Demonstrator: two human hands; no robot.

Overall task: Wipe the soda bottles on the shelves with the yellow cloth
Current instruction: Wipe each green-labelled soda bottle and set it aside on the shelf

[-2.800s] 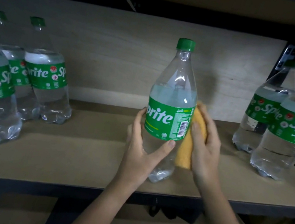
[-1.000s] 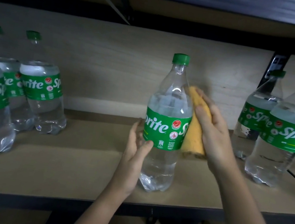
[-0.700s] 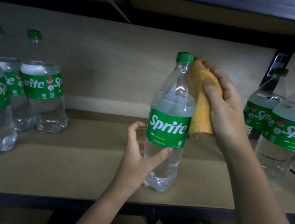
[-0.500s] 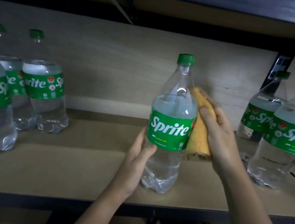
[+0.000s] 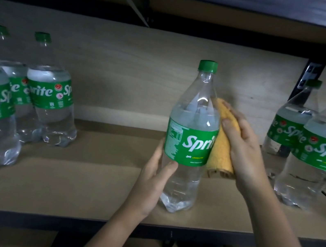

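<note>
Head view: left hand [image 5: 153,183] grips the upright soda bottle [image 5: 191,136] low; right hand [image 5: 244,149] clutches the yellow cloth [image 5: 219,145], pressing its side.

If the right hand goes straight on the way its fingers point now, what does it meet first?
The right hand points up-left, pressing the yellow cloth against the middle bottle. So cloth, then that bottle's shoulder, probably; beyond lies the back panel, though depth is unclear.
</note>
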